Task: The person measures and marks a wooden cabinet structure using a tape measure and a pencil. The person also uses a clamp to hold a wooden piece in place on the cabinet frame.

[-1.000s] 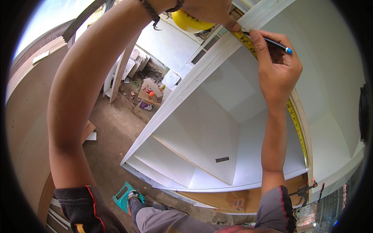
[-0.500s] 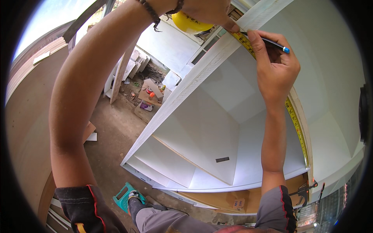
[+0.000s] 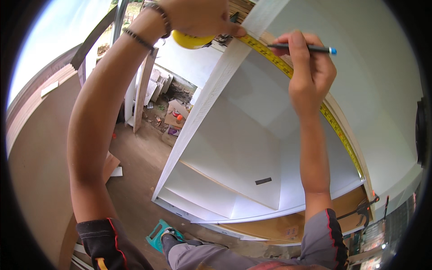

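Note:
My left hand (image 3: pixel 195 15) is closed around a tape measure with a yellow case (image 3: pixel 191 41), its thumb on the yellow blade (image 3: pixel 274 58) where it crosses the white cabinet's long edge (image 3: pixel 202 103). From there the blade runs along a pale wooden strip (image 3: pixel 346 119) to the near corner of the cabinet. My right hand (image 3: pixel 310 76) pinches a dark pencil (image 3: pixel 325 49) with a blue and white end. The pencil's tip is over the blade side, a short way right of my left thumb; whether it touches anything I cannot tell.
Shelf panels (image 3: pixel 202 189) divide the cabinet, and a small dark strip (image 3: pixel 263 181) lies on one. A black clamp (image 3: pixel 360 209) grips its near right corner. My foot is by a teal plastic stool (image 3: pixel 155 238). Boards (image 3: pixel 40 135) stand at left; scraps and boxes (image 3: pixel 175 118) lie beyond.
My left hand and the tape case have shifted left, and more blade shows between my hands. The pencil tip has come away from my left thumb. The whole view has shifted slightly.

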Available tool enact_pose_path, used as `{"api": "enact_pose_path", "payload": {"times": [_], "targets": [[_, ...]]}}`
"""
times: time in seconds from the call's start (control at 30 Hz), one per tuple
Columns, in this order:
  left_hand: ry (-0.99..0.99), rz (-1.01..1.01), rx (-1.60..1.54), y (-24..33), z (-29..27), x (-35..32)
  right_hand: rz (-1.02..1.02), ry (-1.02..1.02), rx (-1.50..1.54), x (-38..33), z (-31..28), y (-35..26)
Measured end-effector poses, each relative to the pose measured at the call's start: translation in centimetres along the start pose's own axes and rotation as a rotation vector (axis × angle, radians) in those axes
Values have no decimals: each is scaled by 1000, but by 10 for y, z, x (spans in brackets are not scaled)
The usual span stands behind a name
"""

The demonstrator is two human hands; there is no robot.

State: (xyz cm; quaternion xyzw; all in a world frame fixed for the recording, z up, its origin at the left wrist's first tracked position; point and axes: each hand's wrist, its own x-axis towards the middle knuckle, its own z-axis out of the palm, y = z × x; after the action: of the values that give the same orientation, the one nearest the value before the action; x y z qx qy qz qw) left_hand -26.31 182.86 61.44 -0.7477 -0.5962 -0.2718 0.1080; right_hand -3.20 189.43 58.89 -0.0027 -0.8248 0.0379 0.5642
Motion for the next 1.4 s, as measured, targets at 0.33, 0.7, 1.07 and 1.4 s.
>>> {"api": "enact_pose_path", "payload": {"times": [0.33, 0.7, 1.07, 1.4], "targets": [[230, 171, 47, -17, 34, 17, 184, 504, -104, -182, -129, -19], [189, -82, -31, -43, 49, 29, 812, 1145, 113, -219, -276, -46], [282, -15, -13, -30, 57, 23, 684, 1078, 176, -210, -320, -68], [404, 263, -22, -12, 51, 18, 661, 1063, -40, -218, -432, -101]]}}
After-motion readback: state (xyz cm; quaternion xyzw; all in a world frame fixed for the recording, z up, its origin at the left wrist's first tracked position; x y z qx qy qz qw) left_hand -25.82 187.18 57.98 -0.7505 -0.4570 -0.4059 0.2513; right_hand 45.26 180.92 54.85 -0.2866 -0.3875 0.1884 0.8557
